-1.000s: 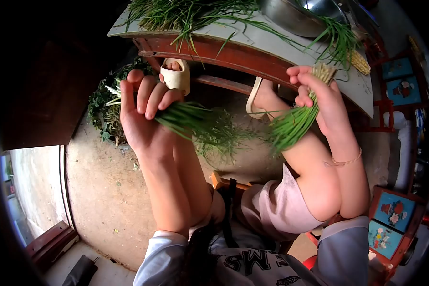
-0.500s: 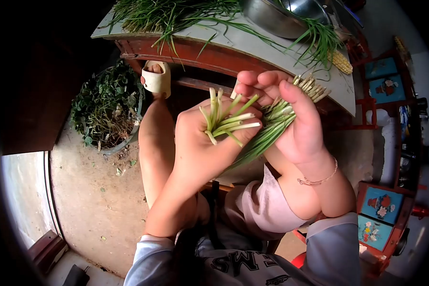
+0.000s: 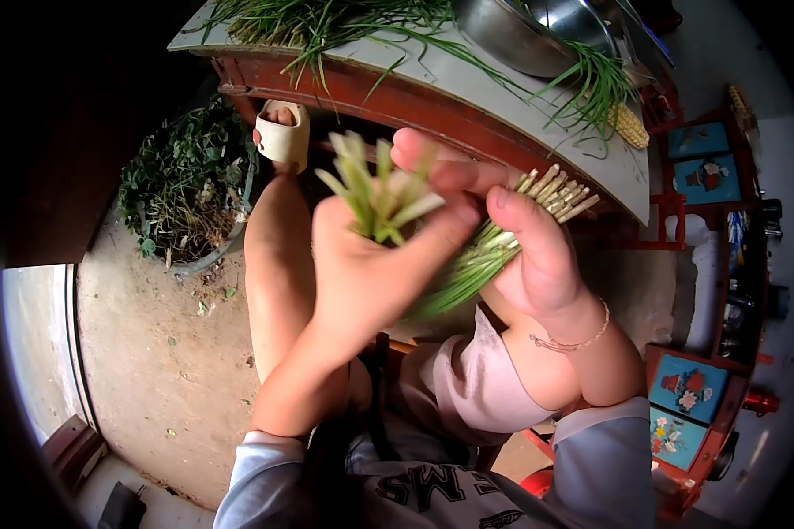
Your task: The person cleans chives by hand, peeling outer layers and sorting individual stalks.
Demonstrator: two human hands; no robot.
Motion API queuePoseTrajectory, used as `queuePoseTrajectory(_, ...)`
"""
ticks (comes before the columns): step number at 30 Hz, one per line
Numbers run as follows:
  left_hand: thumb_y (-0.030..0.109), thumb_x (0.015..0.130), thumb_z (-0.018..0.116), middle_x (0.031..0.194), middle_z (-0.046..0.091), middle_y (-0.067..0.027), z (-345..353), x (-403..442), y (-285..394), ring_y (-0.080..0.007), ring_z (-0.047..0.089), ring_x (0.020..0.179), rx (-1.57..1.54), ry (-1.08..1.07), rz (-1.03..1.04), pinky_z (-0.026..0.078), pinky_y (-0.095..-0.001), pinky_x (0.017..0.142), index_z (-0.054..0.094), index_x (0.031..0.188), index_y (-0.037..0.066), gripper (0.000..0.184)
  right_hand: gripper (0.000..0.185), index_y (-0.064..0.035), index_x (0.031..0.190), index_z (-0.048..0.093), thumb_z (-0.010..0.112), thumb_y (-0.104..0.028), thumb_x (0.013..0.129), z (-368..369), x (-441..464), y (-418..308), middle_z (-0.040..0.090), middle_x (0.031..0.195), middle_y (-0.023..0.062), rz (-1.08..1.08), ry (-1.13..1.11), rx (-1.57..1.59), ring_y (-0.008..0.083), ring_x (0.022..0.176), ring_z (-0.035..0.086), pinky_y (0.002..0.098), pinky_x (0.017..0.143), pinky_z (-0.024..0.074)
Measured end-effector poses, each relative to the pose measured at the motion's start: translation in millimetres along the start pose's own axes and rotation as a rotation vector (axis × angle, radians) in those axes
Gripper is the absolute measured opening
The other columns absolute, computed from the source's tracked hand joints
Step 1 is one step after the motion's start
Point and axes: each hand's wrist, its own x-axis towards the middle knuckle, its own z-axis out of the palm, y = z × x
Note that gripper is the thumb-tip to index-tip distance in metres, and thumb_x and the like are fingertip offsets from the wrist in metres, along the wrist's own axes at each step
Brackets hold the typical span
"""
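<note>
My left hand (image 3: 370,273) is closed around a small clump of pale green stems (image 3: 379,198). Their ends stick up past its fingers, blurred by motion. My right hand (image 3: 538,251) cradles a thicker bundle of garlic chives (image 3: 494,251), with the thumb laid over it and the fingertips curling behind. The bundle's whitish cut ends point to the upper right. Its green leaves run down to the left, partly hidden behind my left hand. The two hands are close together above my lap.
A red-edged table (image 3: 397,110) ahead bears a heap of chives (image 3: 318,26), a steel basin (image 3: 512,40) and a corn cob (image 3: 628,126). On the floor at left stands a tub of wilted greens (image 3: 190,189). A cabinet with painted panels (image 3: 688,383) is at right.
My left hand has shifted slightly left, its stems now blurred. My right hand has moved a little down and left with the bundle. The whole view has shifted slightly.
</note>
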Motion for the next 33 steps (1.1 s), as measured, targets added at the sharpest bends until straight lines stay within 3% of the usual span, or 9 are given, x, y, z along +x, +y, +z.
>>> queuePoseTrajectory(3, 0.000, 0.074, 0.059, 0.068, 0.058, -0.0030, -9, 6, 3, -0.0075, 0.053, 0.061, -0.223, 0.186, -0.010, 0.042, -0.0186, 0.056, 0.058, 0.079, -0.001, 0.006, 0.038, -0.0021, 0.113, 0.046, 0.038, -0.026, 0.085, -2, -3, -10, 0.035, 0.127, 0.0194, 0.112, 0.104, 0.026, 0.0275, 0.119, 0.033, 0.0381, 0.098, 0.0284)
queuePoseTrajectory(8, 0.010, 0.082, 0.052, 0.060, 0.052, -0.0052, -45, 17, -7, -0.0018, 0.027, 0.040, -0.409, 0.159, 0.029, 0.019, -0.0168, 0.039, 0.055, 0.085, -0.004, 0.015, 0.039, 0.0012, 0.115, 0.042, 0.036, -0.025, 0.087, -14, -3, -21, 0.050, 0.113, 0.0185, 0.122, 0.315, 0.010, 0.0280, 0.104, 0.048, 0.0380, 0.093, 0.0355)
queuePoseTrajectory(17, 0.010, 0.081, 0.055, 0.056, 0.047, -0.0007, -68, 18, 2, -0.0017, 0.028, 0.041, -0.318, 0.291, 0.085, 0.020, -0.0169, 0.040, 0.056, 0.078, 0.001, 0.010, 0.038, 0.0053, 0.110, 0.044, 0.033, -0.022, 0.087, -43, -10, -40, 0.051, 0.108, 0.0194, 0.080, 0.483, -0.255, 0.0276, 0.108, 0.046, 0.0357, 0.099, 0.0292)
queuePoseTrajectory(19, 0.010, 0.078, 0.059, 0.056, 0.046, 0.0023, -66, 19, 2, -0.0015, 0.034, 0.044, 0.016, 0.484, 0.150, 0.023, -0.0162, 0.041, 0.057, 0.072, 0.002, 0.010, 0.038, 0.0024, 0.111, 0.046, 0.035, -0.024, 0.087, -44, -13, -44, 0.044, 0.118, 0.0221, -0.009, 0.406, -0.227, 0.0319, 0.116, 0.037, 0.0413, 0.101, 0.0224)
queuePoseTrajectory(21, 0.012, 0.076, 0.064, 0.060, 0.052, 0.0043, -67, 17, 1, -0.0016, 0.040, 0.050, 0.226, 0.373, 0.078, 0.028, -0.0157, 0.045, 0.059, 0.074, 0.003, 0.010, 0.036, -0.0033, 0.110, 0.049, 0.036, -0.027, 0.086, -47, -15, -46, 0.035, 0.124, 0.0226, -0.058, 0.263, -0.151, 0.0337, 0.121, 0.026, 0.0444, 0.102, 0.0165)
queuePoseTrajectory(24, 0.012, 0.077, 0.062, 0.059, 0.050, 0.0056, -47, 16, -7, -0.0011, 0.042, 0.050, 0.230, 0.221, 0.056, 0.029, -0.0149, 0.045, 0.056, 0.071, 0.003, 0.012, 0.032, -0.0154, 0.107, 0.055, 0.039, -0.033, 0.086, -39, -16, -47, 0.019, 0.134, 0.0217, -0.081, 0.032, -0.083, 0.0352, 0.127, 0.006, 0.0489, 0.102, 0.0064)
queuePoseTrajectory(26, 0.011, 0.075, 0.064, 0.068, 0.057, 0.0000, -33, 10, -4, -0.0050, 0.050, 0.061, 0.158, 0.099, 0.062, 0.036, -0.0164, 0.054, 0.060, 0.081, 0.001, 0.012, 0.027, -0.0268, 0.100, 0.060, 0.041, -0.038, 0.085, -23, -13, -47, 0.003, 0.137, 0.0210, -0.027, -0.052, -0.108, 0.0337, 0.128, -0.008, 0.0488, 0.101, 0.0019)
queuePoseTrajectory(29, 0.007, 0.069, 0.068, 0.073, 0.060, -0.0026, -18, 2, 2, -0.0058, 0.053, 0.067, 0.140, -0.147, 0.108, 0.043, -0.0189, 0.060, 0.060, 0.092, -0.001, 0.026, 0.027, -0.0254, 0.101, 0.060, 0.042, -0.037, 0.085, -15, -12, -41, -0.002, 0.136, 0.0238, -0.018, -0.112, -0.029, 0.0335, 0.128, -0.009, 0.0468, 0.102, 0.0045)
queuePoseTrajectory(33, 0.007, 0.067, 0.068, 0.072, 0.062, -0.0059, 0, -4, -8, -0.0069, 0.056, 0.065, -0.015, -0.298, 0.020, 0.045, -0.0209, 0.058, 0.063, 0.087, 0.002, 0.021, 0.027, -0.0189, 0.103, 0.059, 0.043, -0.033, 0.086, -14, -9, -36, -0.007, 0.134, 0.0278, 0.027, -0.218, -0.033, 0.0331, 0.128, -0.008, 0.0422, 0.102, 0.0106)
